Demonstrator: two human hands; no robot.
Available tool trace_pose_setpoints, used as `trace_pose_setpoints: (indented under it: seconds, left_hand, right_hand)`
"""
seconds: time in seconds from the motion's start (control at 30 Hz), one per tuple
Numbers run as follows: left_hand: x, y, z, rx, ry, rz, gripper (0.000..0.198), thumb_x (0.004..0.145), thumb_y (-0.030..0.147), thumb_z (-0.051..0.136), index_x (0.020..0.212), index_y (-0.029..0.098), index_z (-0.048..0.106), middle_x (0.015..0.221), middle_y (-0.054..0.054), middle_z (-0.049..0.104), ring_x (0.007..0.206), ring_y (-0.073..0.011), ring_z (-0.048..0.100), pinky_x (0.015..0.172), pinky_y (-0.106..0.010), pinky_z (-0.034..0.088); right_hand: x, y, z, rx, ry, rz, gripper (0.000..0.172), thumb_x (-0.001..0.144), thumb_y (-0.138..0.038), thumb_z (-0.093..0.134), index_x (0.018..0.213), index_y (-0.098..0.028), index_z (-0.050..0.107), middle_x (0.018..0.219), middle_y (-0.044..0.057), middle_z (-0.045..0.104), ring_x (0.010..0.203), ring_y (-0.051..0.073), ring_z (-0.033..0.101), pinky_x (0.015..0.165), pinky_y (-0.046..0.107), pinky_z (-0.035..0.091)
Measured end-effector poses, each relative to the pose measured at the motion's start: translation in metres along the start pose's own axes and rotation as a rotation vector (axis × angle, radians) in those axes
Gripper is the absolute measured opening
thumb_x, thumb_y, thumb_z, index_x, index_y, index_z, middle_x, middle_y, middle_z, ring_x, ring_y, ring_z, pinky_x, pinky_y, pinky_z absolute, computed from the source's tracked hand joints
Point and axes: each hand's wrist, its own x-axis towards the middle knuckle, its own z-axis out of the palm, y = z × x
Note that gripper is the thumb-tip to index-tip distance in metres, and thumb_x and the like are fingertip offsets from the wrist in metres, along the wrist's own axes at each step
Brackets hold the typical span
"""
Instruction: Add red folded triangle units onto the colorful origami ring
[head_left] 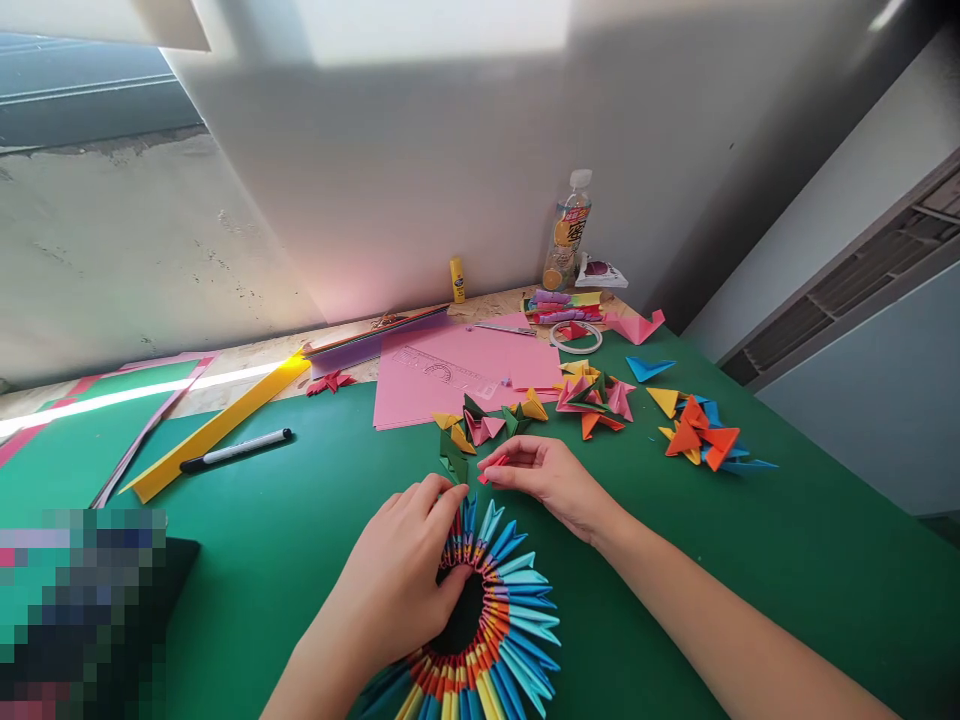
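A ring of interlocked folded paper pieces (pixel 517 620), in blue, light blue, orange, yellow and red, lies on the green table top (pixel 637 600) at the lower middle. My left hand (pixel 401 570) grips its upper left side, with the thumb inside the central hole and the fingers over the outer edge. Just above the ring, my right hand (pixel 551 480) pinches a small red folded paper piece (pixel 493 469) between thumb and fingertips. That piece is close to the ring but apart from it. A dark green folded piece (pixel 453 458) lies beyond my left fingertips.
Loose folded pieces form piles (pixel 701 435) at the right and centre. Pink sheets (pixel 405 400) bear a clear ruler (pixel 450 372). A marker (pixel 236 451), yellow paper strip (pixel 217 430), glue stick (pixel 457 280), tape roll (pixel 576 338) and bottle (pixel 568 235) stand or lie about. A pixelated block covers the lower left.
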Motion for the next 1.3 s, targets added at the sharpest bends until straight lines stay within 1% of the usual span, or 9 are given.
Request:
trace_pose_setpoints:
  seconds: [0.07, 0.13, 0.23, 0.33, 0.6, 0.93, 1.3]
  left_hand:
    - [0.0, 0.0, 0.0, -0.003, -0.001, -0.001, 0.047, 0.079, 0.024, 0.052, 0.125, 0.018, 0.044, 0.116, -0.009, 0.051, 0.101, -0.0246, 0.051, 0.088, -0.04, 0.044]
    - [0.0, 0.0, 0.0, -0.006, -0.001, 0.0, 0.046, 0.079, 0.024, 0.052, 0.124, 0.018, 0.044, 0.116, -0.009, 0.051, 0.1, -0.0244, 0.051, 0.087, -0.04, 0.044]
    - [0.001, 0.0, 0.0, -0.014, 0.0, 0.0, 0.046, 0.079, 0.024, 0.052, 0.124, 0.018, 0.045, 0.115, -0.009, 0.051, 0.1, -0.0242, 0.051, 0.087, -0.04, 0.045]
    - [0.001, 0.0, 0.0, -0.022, -0.001, 0.002, 0.047, 0.079, 0.023, 0.053, 0.125, 0.018, 0.044, 0.114, -0.008, 0.051, 0.1, -0.0241, 0.051, 0.087, -0.041, 0.044]
    - [0.0, 0.0, 0.001, -0.026, 0.004, 0.013, 0.046, 0.079, 0.022, 0.053, 0.123, 0.017, 0.045, 0.114, -0.009, 0.052, 0.101, -0.0245, 0.051, 0.088, -0.041, 0.044]
    - [0.001, -0.001, 0.001, -0.025, 0.01, 0.029, 0.046, 0.078, 0.021, 0.054, 0.123, 0.018, 0.044, 0.114, -0.008, 0.053, 0.101, -0.024, 0.051, 0.087, -0.04, 0.044]
    - [0.001, -0.001, 0.001, 0.018, 0.026, 0.005, 0.037, 0.079, 0.026, 0.054, 0.115, 0.021, 0.045, 0.108, -0.007, 0.054, 0.095, -0.0235, 0.053, 0.082, -0.037, 0.044]
  right_hand:
    - [0.0, 0.0, 0.001, -0.029, -0.007, -0.009, 0.025, 0.058, -0.031, 0.078, 0.076, -0.015, 0.069, 0.074, 0.004, 0.07, 0.076, 0.016, 0.064, 0.079, 0.031, 0.048]
    - [0.0, 0.001, 0.002, -0.019, 0.011, 0.006, 0.026, 0.058, -0.032, 0.078, 0.077, -0.015, 0.07, 0.073, 0.003, 0.07, 0.075, 0.016, 0.064, 0.078, 0.031, 0.049]
    - [0.0, 0.003, 0.004, 0.038, 0.058, 0.059, 0.032, 0.055, -0.033, 0.079, 0.079, -0.015, 0.068, 0.072, 0.003, 0.069, 0.071, 0.016, 0.065, 0.072, 0.031, 0.051]
    - [0.0, 0.005, 0.008, 0.067, 0.078, 0.089, 0.036, 0.054, -0.035, 0.08, 0.079, -0.014, 0.065, 0.07, 0.003, 0.069, 0.065, 0.015, 0.065, 0.066, 0.03, 0.053]
    - [-0.001, 0.005, 0.013, 0.072, 0.084, 0.136, 0.035, 0.054, -0.036, 0.08, 0.074, -0.014, 0.061, 0.067, 0.002, 0.069, 0.058, 0.014, 0.066, 0.055, 0.024, 0.051]
    - [-0.002, 0.003, 0.012, 0.047, 0.063, 0.155, 0.034, 0.056, -0.037, 0.078, 0.074, -0.014, 0.061, 0.068, 0.003, 0.069, 0.058, 0.013, 0.066, 0.054, 0.022, 0.05]
    - [-0.003, 0.001, 0.01, 0.025, 0.039, 0.151, 0.037, 0.055, -0.041, 0.078, 0.074, -0.014, 0.062, 0.071, 0.005, 0.07, 0.061, 0.015, 0.066, 0.056, 0.024, 0.051]
